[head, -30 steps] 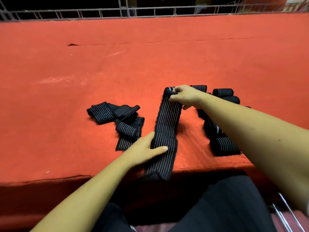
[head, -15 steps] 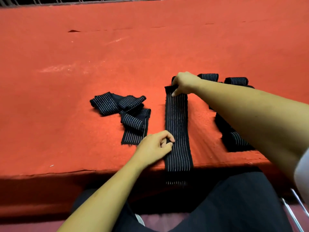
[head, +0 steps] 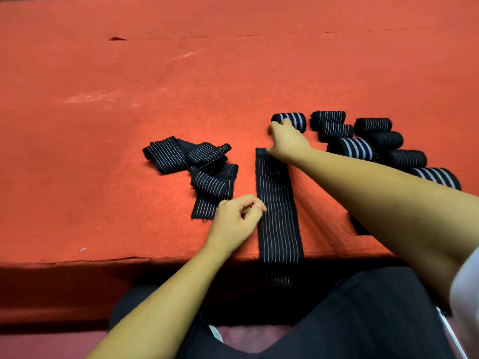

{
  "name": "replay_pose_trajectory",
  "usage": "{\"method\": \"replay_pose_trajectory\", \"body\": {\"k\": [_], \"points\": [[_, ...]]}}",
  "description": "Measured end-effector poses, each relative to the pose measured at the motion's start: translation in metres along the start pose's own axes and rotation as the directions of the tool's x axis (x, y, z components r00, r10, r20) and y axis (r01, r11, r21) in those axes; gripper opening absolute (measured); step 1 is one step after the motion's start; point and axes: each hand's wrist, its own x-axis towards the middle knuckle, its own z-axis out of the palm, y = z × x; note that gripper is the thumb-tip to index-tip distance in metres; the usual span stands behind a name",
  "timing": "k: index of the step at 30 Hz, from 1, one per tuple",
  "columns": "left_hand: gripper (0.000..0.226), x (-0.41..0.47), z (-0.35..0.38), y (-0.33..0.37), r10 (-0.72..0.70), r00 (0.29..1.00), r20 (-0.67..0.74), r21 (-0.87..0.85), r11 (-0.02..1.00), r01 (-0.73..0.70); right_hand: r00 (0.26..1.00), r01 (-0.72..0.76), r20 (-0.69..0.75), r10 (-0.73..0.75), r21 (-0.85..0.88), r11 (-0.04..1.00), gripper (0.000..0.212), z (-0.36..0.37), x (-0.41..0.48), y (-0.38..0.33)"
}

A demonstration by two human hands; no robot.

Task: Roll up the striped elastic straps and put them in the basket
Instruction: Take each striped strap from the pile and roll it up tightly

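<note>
One black strap with thin white stripes (head: 278, 203) lies flat and straight on the red table, its near end hanging over the front edge. My left hand (head: 237, 220) sits at the strap's left edge, thumb and forefinger curled and pinching that edge. My right hand (head: 286, 141) is at the strap's far end. Its thumb tip touches the far right corner, and its curled fingers lie against a wide-striped roll (head: 295, 121). Whether it grips either I cannot tell. No basket is in view.
A loose heap of unrolled straps (head: 197, 164) lies left of the flat one. Several rolled straps (head: 363, 141) are grouped at the right, partly behind my right forearm. The table's front edge (head: 129, 260) runs just above my lap. A metal rod (head: 451, 332) shows at bottom right.
The strap has been pulled straight. My left hand went from lying flat on it to curling at its left edge. My right hand slid beyond the far end toward the roll.
</note>
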Motion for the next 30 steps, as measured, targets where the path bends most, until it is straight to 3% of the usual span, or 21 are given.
{"method": "replay_pose_trajectory", "body": {"k": [3,6,8,10,12,14,15,17,19,21,25,27,30], "points": [[0.018,-0.001,-0.012,0.008,-0.009,0.979,-0.203,-0.031,1.0,0.003,0.985,0.12,0.09,-0.146,0.247,0.962,0.033,-0.006,-0.022,-0.029],[0.014,0.005,-0.041,0.007,-0.097,0.889,-0.448,-0.092,0.994,0.062,0.911,0.07,0.304,-0.28,0.554,0.83,0.033,-0.001,-0.05,-0.053],[0.019,0.011,-0.063,-0.011,-0.251,0.805,-0.538,-0.164,0.968,0.192,0.876,0.094,0.343,-0.338,0.566,0.819,0.044,0.008,-0.063,-0.066],[0.02,0.014,-0.078,-0.034,-0.409,0.743,-0.53,-0.164,0.909,0.383,0.868,0.219,0.338,-0.365,0.399,0.891,0.06,0.021,-0.071,-0.079],[0.019,0.012,-0.082,-0.051,-0.422,0.769,-0.479,-0.07,0.892,0.446,0.879,0.336,0.303,-0.369,0.155,0.929,0.066,0.038,-0.077,-0.089],[0.017,0.009,-0.078,-0.055,-0.379,0.823,-0.423,0.003,0.908,0.42,0.899,0.382,0.207,-0.385,0.057,0.922,0.046,0.045,-0.078,-0.092],[0.02,0.008,-0.077,-0.055,-0.374,0.835,-0.404,0.009,0.911,0.412,0.91,0.375,0.151,-0.386,0.099,0.922,0.033,0.043,-0.077,-0.091],[0.03,0.008,-0.079,-0.053,-0.387,0.842,-0.376,-0.037,0.914,0.404,0.939,0.254,0.125,-0.319,0.372,0.893,0.022,0.03,-0.075,-0.088],[0.041,0.005,-0.083,-0.051,-0.39,0.868,-0.308,-0.109,0.921,0.375,0.936,0.077,0.217,-0.279,0.645,0.76,0.022,0.012,-0.075,-0.086],[0.06,0.001,-0.086,-0.046,-0.334,0.912,-0.239,-0.165,0.939,0.301,0.894,-0.05,0.309,-0.326,0.79,0.61,0.018,-0.007,-0.082,-0.084],[0.071,0.0,-0.085,-0.042,-0.219,0.963,-0.16,-0.26,0.95,0.173,0.823,-0.193,0.378,-0.425,0.888,0.416,0.018,-0.036,-0.089,-0.077],[0.056,0.001,-0.083,-0.037,-0.186,0.966,-0.18,-0.245,0.96,0.139,0.803,-0.238,0.383,-0.456,0.908,0.344,0.016,-0.048,-0.091,-0.074],[0.032,0.004,-0.081,-0.026,-0.091,0.979,-0.184,-0.059,0.995,0.082,0.801,-0.272,0.376,-0.465,0.922,0.277,0.007,-0.058,-0.092,-0.07]]}}
